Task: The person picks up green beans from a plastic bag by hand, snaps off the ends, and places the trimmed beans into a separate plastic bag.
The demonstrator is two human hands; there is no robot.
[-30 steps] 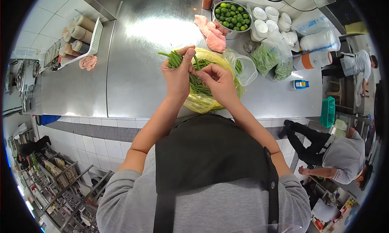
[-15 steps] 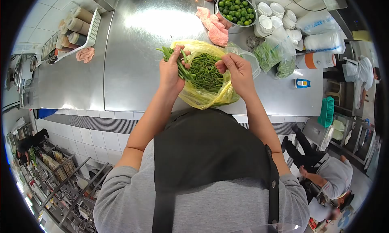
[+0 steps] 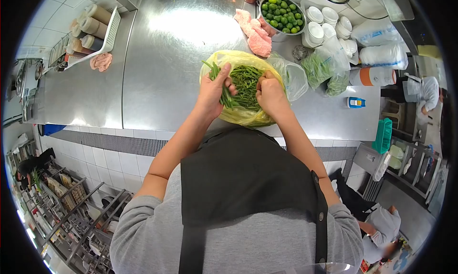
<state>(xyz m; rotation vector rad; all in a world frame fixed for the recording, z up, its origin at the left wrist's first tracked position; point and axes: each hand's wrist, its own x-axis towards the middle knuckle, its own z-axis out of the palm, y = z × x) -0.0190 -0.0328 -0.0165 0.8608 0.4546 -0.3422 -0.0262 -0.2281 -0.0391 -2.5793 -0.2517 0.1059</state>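
Note:
A yellow plastic bag stands open on the steel counter, filled with short cut pieces of green beans. Several long green beans are held in my left hand, over the bag's left side, with the thumb up along them. My right hand is closed with curled fingers at the right part of the bag's opening, above the cut pieces. Whatever its fingertips hold is hidden.
Behind the bag lie a pink cloth and a bowl of green limes. To the right are bagged greens, white cups and a blue-white object. Bottles in a white basket stand left. Co-workers are at right.
My right hand has moved down and left, into the bag's opening. My left hand has shifted slightly right with the beans. The co-worker at the lower right has moved lower.

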